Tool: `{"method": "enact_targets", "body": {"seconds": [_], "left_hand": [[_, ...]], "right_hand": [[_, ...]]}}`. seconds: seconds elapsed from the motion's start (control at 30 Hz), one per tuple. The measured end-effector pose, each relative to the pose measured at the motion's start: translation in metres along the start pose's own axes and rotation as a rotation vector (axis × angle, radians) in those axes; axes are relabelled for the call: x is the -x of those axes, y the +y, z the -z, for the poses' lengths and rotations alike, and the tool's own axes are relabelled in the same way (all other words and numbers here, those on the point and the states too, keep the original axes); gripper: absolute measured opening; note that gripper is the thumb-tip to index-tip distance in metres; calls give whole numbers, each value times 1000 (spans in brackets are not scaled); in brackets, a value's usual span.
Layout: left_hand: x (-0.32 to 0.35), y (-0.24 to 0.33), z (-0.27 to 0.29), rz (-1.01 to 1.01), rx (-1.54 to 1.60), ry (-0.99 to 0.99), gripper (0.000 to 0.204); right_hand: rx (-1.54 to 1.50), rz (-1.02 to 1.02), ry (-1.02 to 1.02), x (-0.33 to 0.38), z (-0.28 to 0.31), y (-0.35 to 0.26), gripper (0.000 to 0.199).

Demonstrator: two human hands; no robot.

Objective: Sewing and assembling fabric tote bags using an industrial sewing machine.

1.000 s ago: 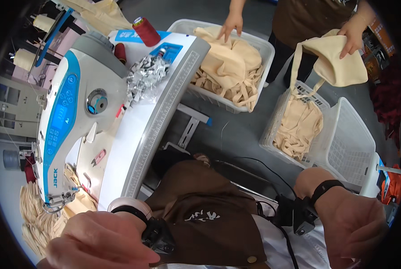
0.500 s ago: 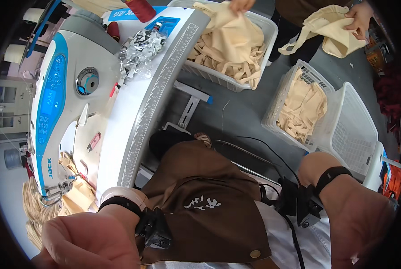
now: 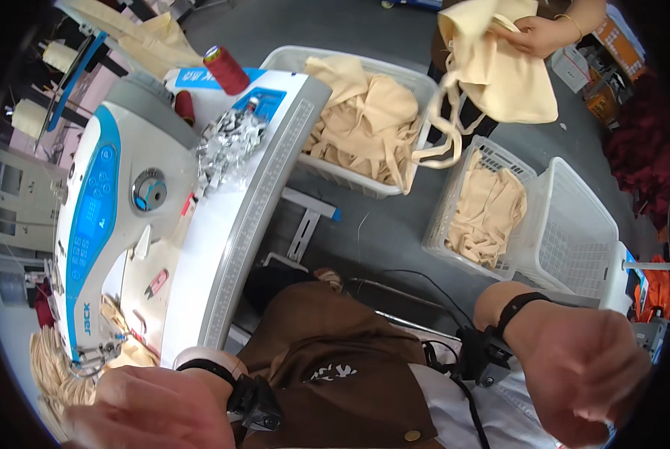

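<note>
- Left hand [image 3: 151,408]: blurred, low in view. Its fingers are hidden or cut off, so whether they are curled or spread, or hold anything, cannot be told.
- Right hand [image 3: 582,367]: raised over the lap's right side, also blurred; finger state cannot be told.
- Nearest the left hand: cream cloth [image 3: 131,354] by the machine's needle end, with a bundle of straps [image 3: 50,370] beside it, presumably put there to be easily reached.
- Machine [image 3: 125,135] stands on the bench [image 3: 204,277]. Snips [image 3: 157,284] lie beside its arm, probably for handiness. A clear bag [image 3: 230,146] contains small silvery pieces.
- Large tub [image 3: 342,174], beyond the bench edge: heaped with cream pieces, some straps hanging over its rim.
- Small basket [image 3: 439,224], nearer the right hand: cream pieces loosely piled. A second basket [image 3: 574,258] adjoins it, mesh wall showing.
- Co-worker's hand [image 3: 537,37] holds a cream piece [image 3: 507,82] up, straps dangling between tub and small basket; the lift likely keeps it free of both piles.
</note>
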State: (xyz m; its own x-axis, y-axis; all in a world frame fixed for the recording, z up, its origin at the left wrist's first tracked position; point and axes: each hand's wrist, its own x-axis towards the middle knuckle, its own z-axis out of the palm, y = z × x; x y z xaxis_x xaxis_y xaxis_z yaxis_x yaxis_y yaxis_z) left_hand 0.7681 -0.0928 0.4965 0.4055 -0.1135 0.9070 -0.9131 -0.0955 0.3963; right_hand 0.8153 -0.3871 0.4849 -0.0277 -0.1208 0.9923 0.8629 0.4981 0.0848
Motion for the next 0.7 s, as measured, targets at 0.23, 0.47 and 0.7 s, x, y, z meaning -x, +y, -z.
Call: {"method": "enact_targets", "body": {"seconds": [0.23, 0.47, 0.7], "left_hand": [[4, -27, 18, -34, -27, 157, 13], [13, -40, 29, 13, -242, 93, 7], [2, -1, 60, 134, -337, -316, 19]], "right_hand": [[709, -48, 189, 38, 6, -8, 17], [849, -730, -447, 61, 11, 12, 32], [719, -861, -753, 125, -21, 50, 23]]}}
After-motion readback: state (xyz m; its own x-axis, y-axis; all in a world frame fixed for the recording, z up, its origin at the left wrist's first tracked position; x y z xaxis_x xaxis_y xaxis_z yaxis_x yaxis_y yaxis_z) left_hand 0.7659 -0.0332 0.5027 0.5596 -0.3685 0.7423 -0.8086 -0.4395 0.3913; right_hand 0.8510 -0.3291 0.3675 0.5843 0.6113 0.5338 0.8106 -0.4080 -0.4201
